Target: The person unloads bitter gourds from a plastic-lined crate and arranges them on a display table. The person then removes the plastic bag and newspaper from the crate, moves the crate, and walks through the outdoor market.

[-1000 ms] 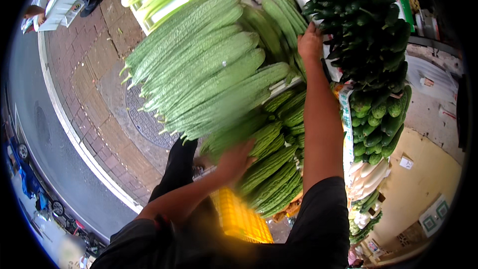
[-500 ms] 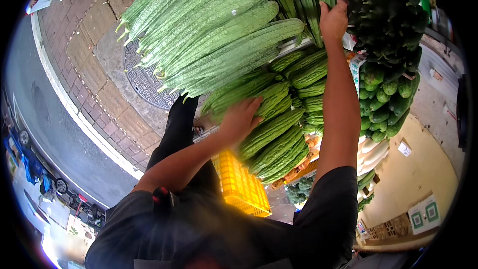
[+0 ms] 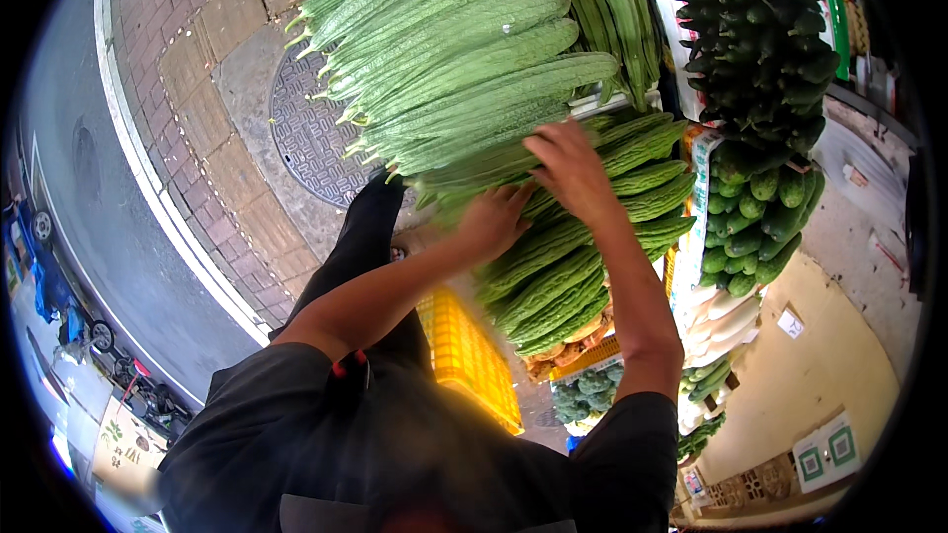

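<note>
Long pale green luffas lie side by side in a big pile at the top centre. My right hand is closed around the right end of a luffa, blurred by motion, along the near edge of that pile. Close beside it, my left hand has its fingers apart, over the bitter melons and just below the luffa; whether it touches either is unclear. Bumpy green bitter melons lie in rows under and to the right of both hands. Thinner, darker luffas lie behind, to the right of the pile.
Dark cucumbers and lighter green ones are stacked at the right, with white radishes nearer. A yellow plastic crate stands by my legs. Broccoli is below the bitter melons. A manhole cover and road lie left.
My right hand has come from the darker luffas at the back to the pile's near edge with a luffa. My left hand has shifted slightly right, close to it.
</note>
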{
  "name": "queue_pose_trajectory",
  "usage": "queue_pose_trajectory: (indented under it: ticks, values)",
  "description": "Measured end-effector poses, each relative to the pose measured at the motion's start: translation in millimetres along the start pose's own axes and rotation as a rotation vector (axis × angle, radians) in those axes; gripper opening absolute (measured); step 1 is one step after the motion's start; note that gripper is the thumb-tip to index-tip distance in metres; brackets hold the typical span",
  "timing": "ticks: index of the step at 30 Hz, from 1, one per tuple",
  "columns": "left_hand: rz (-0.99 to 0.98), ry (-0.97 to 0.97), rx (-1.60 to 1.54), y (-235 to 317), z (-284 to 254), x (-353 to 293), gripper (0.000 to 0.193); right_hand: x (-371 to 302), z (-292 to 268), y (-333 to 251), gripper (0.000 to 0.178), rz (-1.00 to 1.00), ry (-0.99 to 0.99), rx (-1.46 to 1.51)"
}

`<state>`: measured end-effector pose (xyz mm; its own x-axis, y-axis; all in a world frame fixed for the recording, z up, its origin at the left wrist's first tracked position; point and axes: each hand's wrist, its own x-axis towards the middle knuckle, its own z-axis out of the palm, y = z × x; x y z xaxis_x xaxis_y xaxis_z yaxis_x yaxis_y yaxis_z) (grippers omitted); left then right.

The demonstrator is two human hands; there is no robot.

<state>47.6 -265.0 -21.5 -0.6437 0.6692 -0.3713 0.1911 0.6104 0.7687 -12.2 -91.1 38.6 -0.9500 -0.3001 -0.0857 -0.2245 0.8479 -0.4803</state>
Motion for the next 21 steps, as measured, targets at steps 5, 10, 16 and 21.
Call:
queue_pose_trajectory:
  ticks: [5,10,16,21]
  values:
    - [-0.054,-0.03,-0.092,-1,-3,-4,0.057,20,70,5,0.046,0.069,-0.426,0.059]
    - [-0.16,-0.132,-0.184,-2,-24,-9,0.059,16,82,11,0.041,0.116,-0.429,0.063]
    - [-0.246,-0.156,-0.165,-18,-20,3,0.06,-1,55,9,0.033,0.337,-0.147,0.078]
    - [-0.13,-0.004,-0.389,-36,-27,5,0.064,-45,36,-6,0.026,0.538,0.269,0.183]
